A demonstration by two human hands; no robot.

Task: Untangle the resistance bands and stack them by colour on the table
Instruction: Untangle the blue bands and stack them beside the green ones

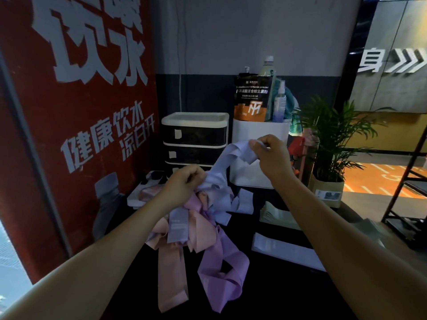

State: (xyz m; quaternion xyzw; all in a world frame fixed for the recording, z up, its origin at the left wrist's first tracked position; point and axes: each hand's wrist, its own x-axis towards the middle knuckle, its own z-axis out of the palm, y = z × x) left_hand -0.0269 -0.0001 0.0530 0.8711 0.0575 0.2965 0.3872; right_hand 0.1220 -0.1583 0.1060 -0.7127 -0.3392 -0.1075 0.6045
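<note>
Over the dark table (265, 294) both hands are up and working on the same pale lavender band (227, 158). The right hand (271, 155) is sitting higher, fingers curled, pinching the top end of that band between thumb and fingertips, so the strip is draping down and to the left from the pinch. The left hand (184, 182) is lower, fingers curled round the spot where the band is running into the tangle (203, 218), gripping it right at the top of the bunch. So the band is stretching between the two grips, loosely, with a fold in the middle.

The rest of the tangle is hanging just under the left hand and spilling onto the table: a peach band (171, 280) and a purple band (221, 271) are trailing toward the camera, with more lavender loops lying to the right of the knot. Two flat pale stacks (286, 248) are lying on the table to the right, apart from the tangle. Behind the hands are a drawer unit (195, 137), a white bin (251, 172) and a potted plant (332, 144).
</note>
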